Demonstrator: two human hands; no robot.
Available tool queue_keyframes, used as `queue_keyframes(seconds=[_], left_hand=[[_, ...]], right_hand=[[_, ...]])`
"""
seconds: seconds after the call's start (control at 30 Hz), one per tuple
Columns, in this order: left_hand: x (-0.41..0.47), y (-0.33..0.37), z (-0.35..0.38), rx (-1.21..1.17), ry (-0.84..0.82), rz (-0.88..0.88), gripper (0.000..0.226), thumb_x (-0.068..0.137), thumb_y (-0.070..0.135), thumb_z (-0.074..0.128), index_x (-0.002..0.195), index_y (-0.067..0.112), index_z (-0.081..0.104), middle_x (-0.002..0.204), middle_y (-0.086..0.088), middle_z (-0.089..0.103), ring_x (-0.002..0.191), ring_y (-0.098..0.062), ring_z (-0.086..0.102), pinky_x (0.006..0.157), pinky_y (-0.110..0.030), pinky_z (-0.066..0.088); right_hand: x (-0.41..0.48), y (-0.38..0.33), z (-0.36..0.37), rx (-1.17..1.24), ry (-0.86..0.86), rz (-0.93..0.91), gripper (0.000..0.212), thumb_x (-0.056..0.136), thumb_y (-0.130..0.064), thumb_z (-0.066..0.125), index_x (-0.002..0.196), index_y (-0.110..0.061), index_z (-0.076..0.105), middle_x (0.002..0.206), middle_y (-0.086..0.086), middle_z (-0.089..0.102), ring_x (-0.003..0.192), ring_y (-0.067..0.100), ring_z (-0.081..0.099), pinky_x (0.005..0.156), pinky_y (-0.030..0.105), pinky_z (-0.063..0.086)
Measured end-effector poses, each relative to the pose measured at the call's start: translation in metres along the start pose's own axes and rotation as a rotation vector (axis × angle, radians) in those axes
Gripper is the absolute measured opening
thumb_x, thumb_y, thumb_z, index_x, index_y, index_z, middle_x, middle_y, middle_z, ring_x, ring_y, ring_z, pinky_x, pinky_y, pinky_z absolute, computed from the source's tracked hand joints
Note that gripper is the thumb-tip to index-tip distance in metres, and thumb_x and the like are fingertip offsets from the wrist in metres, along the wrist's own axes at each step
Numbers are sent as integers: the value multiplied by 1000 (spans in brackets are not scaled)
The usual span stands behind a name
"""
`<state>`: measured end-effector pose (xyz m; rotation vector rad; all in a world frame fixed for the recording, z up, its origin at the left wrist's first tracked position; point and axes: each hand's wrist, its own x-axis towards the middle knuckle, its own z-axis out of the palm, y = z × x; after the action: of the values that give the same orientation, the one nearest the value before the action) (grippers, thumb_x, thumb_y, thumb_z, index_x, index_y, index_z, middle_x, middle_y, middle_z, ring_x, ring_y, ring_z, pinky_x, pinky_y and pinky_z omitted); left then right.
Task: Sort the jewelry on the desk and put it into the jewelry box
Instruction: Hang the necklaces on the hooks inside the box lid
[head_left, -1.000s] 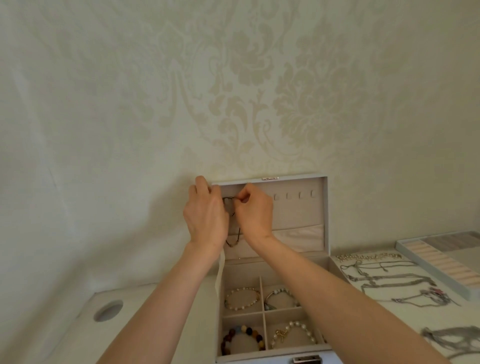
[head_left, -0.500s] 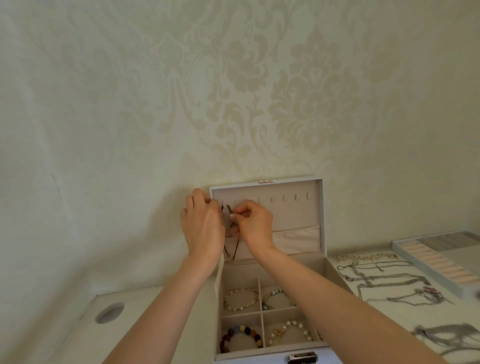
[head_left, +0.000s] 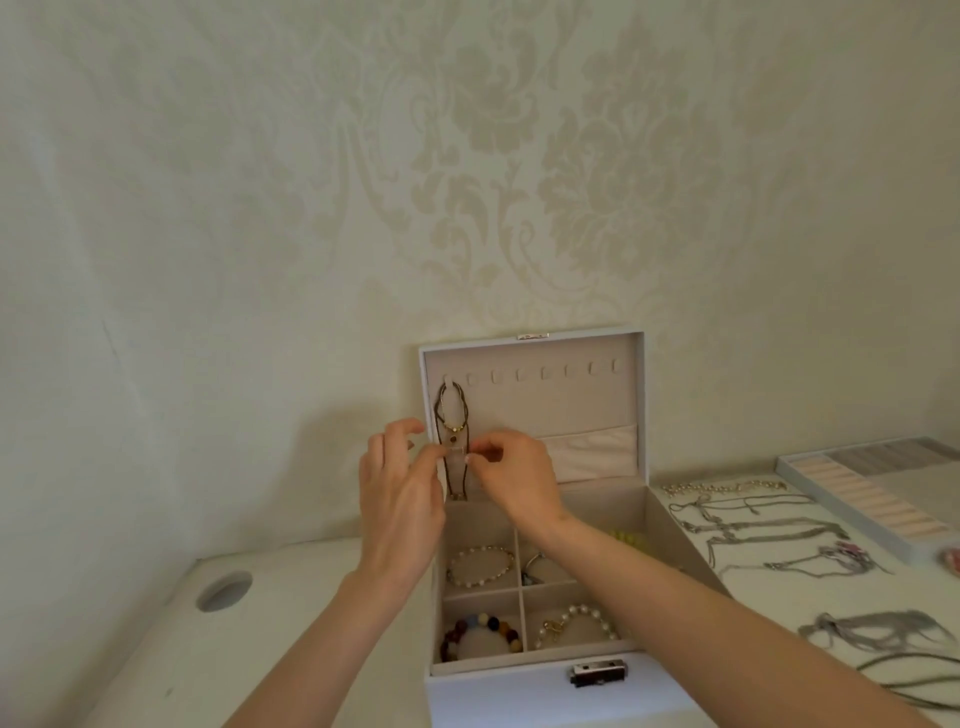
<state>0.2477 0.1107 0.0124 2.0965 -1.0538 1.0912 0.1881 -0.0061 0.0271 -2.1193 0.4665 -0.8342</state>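
**Both hands at the necklace hanging in the lid**

We see the box (head_left: 535, 696) standing open on the counter (head_left: 291, 623), its lid (head_left: 571, 410) upright against the wall. A dark necklace (head_left: 451, 415) hangs from the leftmost of the hooks (head_left: 545, 372) inside the lid, its cords reaching down nearly to the hinge.

The left hand (head_left: 400, 499) comes in from the left side of the cords. Its thumb and forefinger are closed together at them about midway down, and its other fingers are spread loose. The right hand (head_left: 511, 478) meets it from the other side, fingers curled, the tips nipping the same spot. A small pale piece sits between the two sets of fingertips; we cannot tell what it is.

Below the hands, the compartments hold a pearl bracelet (head_left: 480, 566), a coloured bead bracelet (head_left: 480, 631) and another pearl bracelet (head_left: 576, 621). To the right of the box, silver chains (head_left: 753, 535) lie on the counter, well apart from both hands, with a tray (head_left: 872, 493) beyond them.
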Motion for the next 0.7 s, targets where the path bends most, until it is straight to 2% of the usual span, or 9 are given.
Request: queue_keyframes(seconds=[0.1, 0.17, 0.27, 0.37, 0.47, 0.53, 0.6, 0.67, 0.7], left_hand=[[0, 1, -3, -52, -3, 168, 36, 70, -2, 47, 97, 10, 68, 107, -6, 61, 102, -20, 47, 86, -31, 34], [1, -3, 4, -75, -75, 278, 43, 73, 8, 38, 108, 9, 65, 113, -4, 62, 111, -17, 47, 100, -36, 30], [-1, -18, 18, -31, -189, 358, 53, 70, 5, 49, 122, 10, 54, 125, -3, 58, 124, -15, 41, 114, -40, 14], [-5, -21, 17, -17, -268, 350, 65, 63, -1, 58, 127, 12, 51, 129, -3, 56, 127, -15, 39, 115, -39, 13], [-5, -15, 9, 11, -274, 349, 65, 62, -1, 43, 125, 9, 55, 125, -3, 58, 124, -15, 41, 112, -40, 18], [-3, -12, 6, 14, -267, 350, 67, 58, -5, 49, 123, 8, 56, 121, -4, 60, 120, -17, 44, 111, -40, 19], [-1, -9, 7, 21, -259, 336, 72, 51, -10, 57, 120, 8, 57, 116, -4, 61, 115, -17, 48, 112, -39, 19], [2, -4, 8, 26, -247, 321, 76, 47, -12, 57, 120, 9, 57, 111, -3, 62, 110, -18, 49, 112, -37, 19], [4, -1, 10, 32, -238, 317, 77, 46, -13, 57, 120, 8, 57, 109, -4, 62, 108, -19, 50, 111, -37, 20]], right_hand=[[-9, -2, 11, 32, -72, 58, 17, 86, -17, 61, 101, -16, 67, 95, 0, 69, 87, 14, 62, 74, 24, 48], [-10, -6, 18, 157, -158, 122, 26, 85, -9, 56, 110, -15, 59, 96, 2, 66, 88, 17, 63, 74, 28, 52], [-8, -12, 17, 326, -284, 243, 33, 86, -1, 50, 117, -13, 51, 91, 1, 59, 79, 13, 58, 63, 22, 48], [-7, -9, 11, 400, -379, 291, 25, 87, 0, 53, 106, -15, 54, 79, 0, 57, 67, 10, 52, 53, 18, 42], [-4, -3, 6, 378, -304, 274, 15, 83, 1, 59, 80, -14, 61, 65, 2, 57, 57, 13, 48, 47, 19, 39], [-2, 0, 1, 328, -215, 226, 14, 80, 0, 64, 73, -13, 65, 60, 1, 57, 53, 12, 48, 45, 17, 40], [1, 3, -7, 200, -94, 113, 8, 80, -2, 68, 84, -9, 70, 67, -1, 62, 60, 12, 56, 55, 16, 47], [6, 7, -14, -7, 11, -64, 11, 82, -4, 66, 90, -9, 72, 82, 1, 69, 77, 15, 63, 73, 24, 51], [9, 9, -17, -117, 49, -151, 12, 83, -6, 65, 91, -10, 72, 88, 2, 69, 83, 16, 62, 77, 28, 50]])
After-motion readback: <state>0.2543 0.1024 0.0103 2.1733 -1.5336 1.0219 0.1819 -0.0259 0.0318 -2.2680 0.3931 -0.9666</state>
